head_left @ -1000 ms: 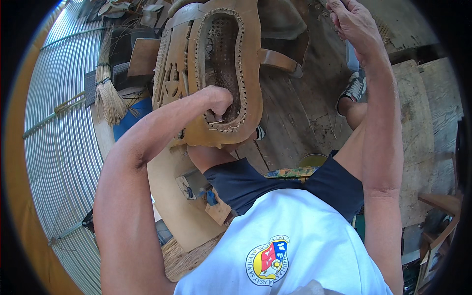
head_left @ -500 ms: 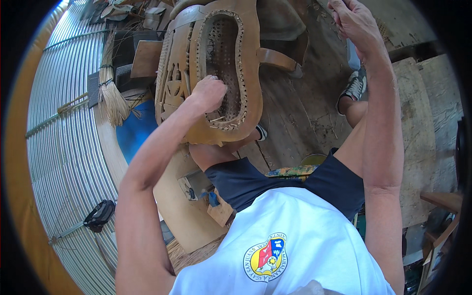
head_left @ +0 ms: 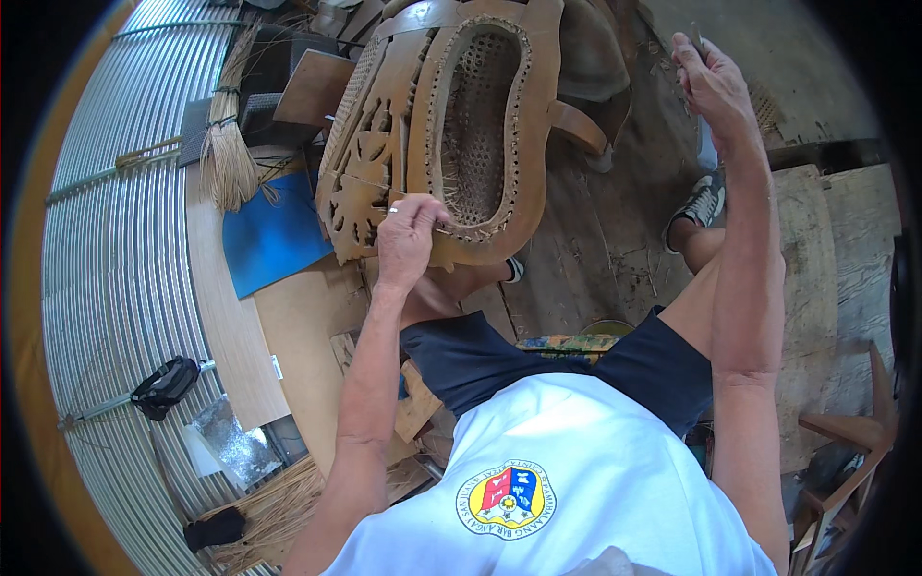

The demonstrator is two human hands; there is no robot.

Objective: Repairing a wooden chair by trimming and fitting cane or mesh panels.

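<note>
In front of me lies a carved brown wooden chair frame (head_left: pixel 530 144) with a long rounded opening. Small holes and cane bits ring the opening, and woven cane (head_left: pixel 480 106) shows inside it. My left hand (head_left: pixel 408 235) is at the near left edge of the opening, thumb and fingers pinched together; what they hold, if anything, is too small to tell. It wears a ring. Raised at the far right, apart from the chair, my right hand (head_left: pixel 715 91) is closed, with a thin pointed piece (head_left: pixel 696 38) sticking up from its fingers.
Bundles of cane strands (head_left: pixel 229 158) hang by the corrugated metal wall (head_left: pixel 125 259) at left. A blue sheet (head_left: pixel 274 235) and pale boards (head_left: pixel 230 336) lean below them. A black pouch (head_left: pixel 165 387) hangs lower down. Wooden parts (head_left: pixel 855 432) stand at right; the floor (head_left: pixel 595 230) is planked.
My left hand has moved from inside the opening back to its near left edge. The chair sits further right in view as the head turned. My right hand stays raised.
</note>
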